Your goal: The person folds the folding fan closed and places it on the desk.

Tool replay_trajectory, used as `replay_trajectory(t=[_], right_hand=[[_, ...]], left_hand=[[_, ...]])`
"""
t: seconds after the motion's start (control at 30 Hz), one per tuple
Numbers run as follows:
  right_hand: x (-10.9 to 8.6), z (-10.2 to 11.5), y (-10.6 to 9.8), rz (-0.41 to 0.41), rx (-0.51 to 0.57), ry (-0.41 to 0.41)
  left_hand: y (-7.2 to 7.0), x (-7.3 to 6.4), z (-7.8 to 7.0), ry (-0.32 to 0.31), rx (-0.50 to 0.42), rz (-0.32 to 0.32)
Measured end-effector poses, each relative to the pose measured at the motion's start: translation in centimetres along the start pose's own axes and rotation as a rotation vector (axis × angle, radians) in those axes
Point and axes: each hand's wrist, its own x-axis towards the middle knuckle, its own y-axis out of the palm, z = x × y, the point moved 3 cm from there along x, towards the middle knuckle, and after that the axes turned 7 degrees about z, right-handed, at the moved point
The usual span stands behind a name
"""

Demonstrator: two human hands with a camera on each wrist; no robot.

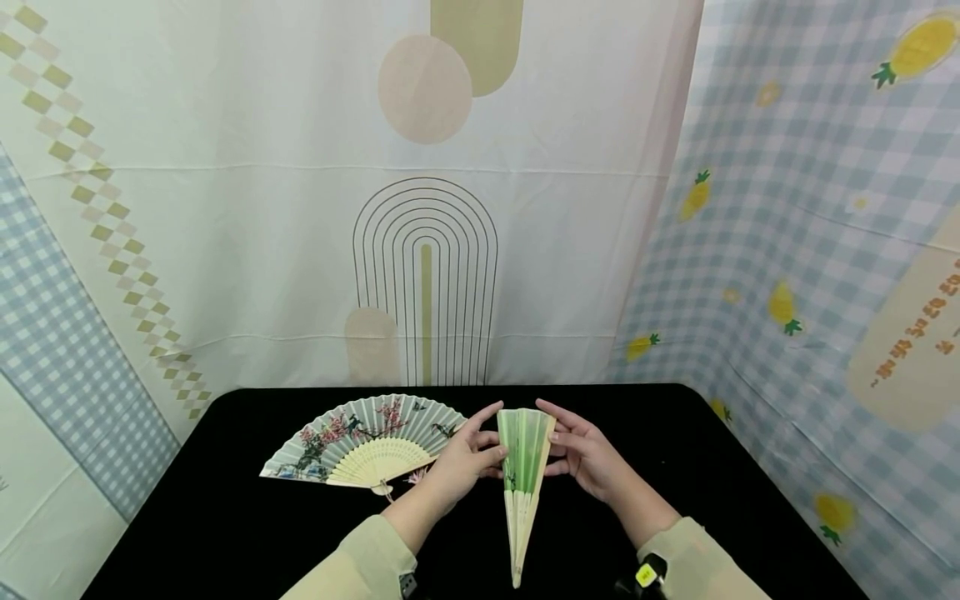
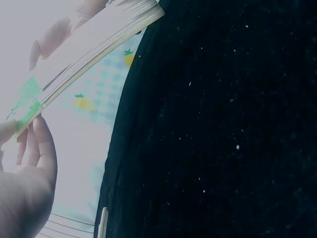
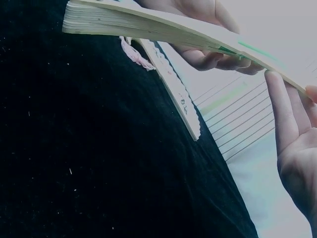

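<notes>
A green folding fan [image 1: 527, 450], partly spread, is held up in front of me with its narrow pivot end pointing down. My left hand [image 1: 461, 468] pinches its left edge between thumb and fingers. On the opposite edge my right hand [image 1: 594, 465] grips the pale outer rib. Seen from the left wrist, the fan's stacked ribs [image 2: 106, 44] slant above the left hand [image 2: 29, 183]. From the right wrist, the ribs [image 3: 143, 24] run across the top to the right hand [image 3: 299, 148], and the fan is clear of the black surface.
A second fan [image 1: 386, 433], white with painted pink blossoms, lies spread on the black table [image 1: 300, 533] behind and left of my left hand. Its pink tassel [image 1: 417, 475] is near my left forearm. Patterned cloths [image 1: 285, 250] hang behind and beside the table.
</notes>
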Motion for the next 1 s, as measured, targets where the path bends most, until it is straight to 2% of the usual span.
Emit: replay_trajectory(t=[0.53,1.0], right_hand=[[-0.23,0.15,0.34,0.049,0.054,-0.024],[-0.04,-0.36,0.39,0.034,0.04,-0.015]], left_hand=[[0.3,0.02,-0.11,0.005,-0.028,0.053],[0.35,-0.03,-0.09,0.009,-0.032,0.075]])
